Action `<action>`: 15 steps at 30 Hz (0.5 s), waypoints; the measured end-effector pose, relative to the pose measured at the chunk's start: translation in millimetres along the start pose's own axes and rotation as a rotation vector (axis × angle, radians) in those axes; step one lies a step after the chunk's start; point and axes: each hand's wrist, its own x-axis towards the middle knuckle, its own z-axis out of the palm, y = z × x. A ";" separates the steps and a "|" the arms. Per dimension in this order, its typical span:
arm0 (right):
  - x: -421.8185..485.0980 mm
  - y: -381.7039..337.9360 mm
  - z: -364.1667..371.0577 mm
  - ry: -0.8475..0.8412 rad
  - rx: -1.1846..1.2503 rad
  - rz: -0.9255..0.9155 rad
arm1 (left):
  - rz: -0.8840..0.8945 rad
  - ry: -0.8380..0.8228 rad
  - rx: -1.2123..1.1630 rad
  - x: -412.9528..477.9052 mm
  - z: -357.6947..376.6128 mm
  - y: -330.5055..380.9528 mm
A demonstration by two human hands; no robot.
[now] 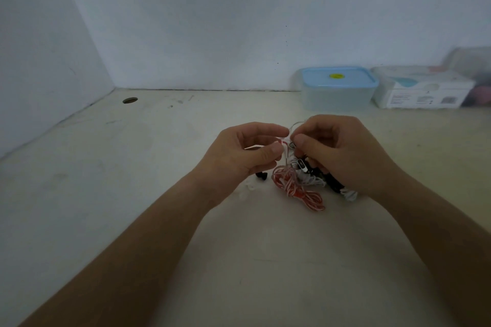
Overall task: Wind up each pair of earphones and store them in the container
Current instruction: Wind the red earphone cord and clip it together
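Note:
A tangle of earphones lies on the pale table in front of me. Its red-and-white cable (pixel 297 188) is bunched in loose loops, with white cable (pixel 316 180) and black cable (pixel 333 183) beside it under my right hand. A black earbud (pixel 261 176) lies just left of the pile. My left hand (pixel 244 151) pinches the upper end of the red-and-white cable between thumb and forefinger. My right hand (pixel 340 151) pinches the thin cable right next to it, fingers curled. The clear container with a blue lid (pixel 337 87) stands closed at the back right.
A white box (pixel 425 93) sits to the right of the container, with a blurred clear bag (pixel 475 71) behind it. A round cable hole (pixel 130 100) is at the table's back left. Walls close off the back and the left side.

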 end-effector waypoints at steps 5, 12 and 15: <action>-4.4 -7.3 -7.8 -0.184 -0.377 0.029 | 0.041 -0.003 0.074 0.5 4.0 0.7; -7.0 -7.1 15.2 -0.218 -0.739 -0.061 | 0.058 0.015 0.121 2.0 7.9 -0.6; -7.3 -12.1 8.4 -0.232 -0.676 -0.029 | 0.043 0.045 0.133 1.9 5.3 -0.1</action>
